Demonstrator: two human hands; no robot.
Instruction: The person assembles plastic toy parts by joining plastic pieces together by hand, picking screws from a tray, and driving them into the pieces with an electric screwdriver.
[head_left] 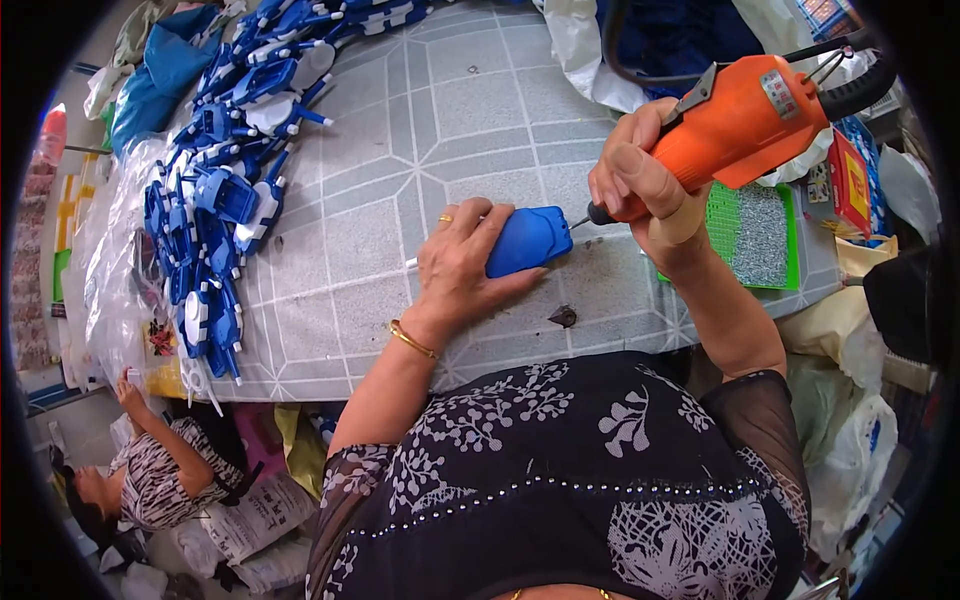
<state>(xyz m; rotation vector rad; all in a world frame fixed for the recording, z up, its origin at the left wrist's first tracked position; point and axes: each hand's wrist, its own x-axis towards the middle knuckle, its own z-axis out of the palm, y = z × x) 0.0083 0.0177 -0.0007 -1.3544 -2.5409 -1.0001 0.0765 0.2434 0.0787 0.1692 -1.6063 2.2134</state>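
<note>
My left hand [462,262] presses a blue plastic part [530,240] down on the table [400,130]; a thin white stick juts from under the hand on its left side. My right hand [640,175] grips an orange electric screwdriver [745,115]. Its bit tip touches the right end of the blue part. A black cable runs from the tool's rear toward the top of the picture.
A long pile of several blue and white plastic parts [225,170] lies along the table's left side. A green tray of small screws [757,235] sits to the right. A small dark piece [563,317] lies near the front edge. Another person [150,470] sits lower left among bags.
</note>
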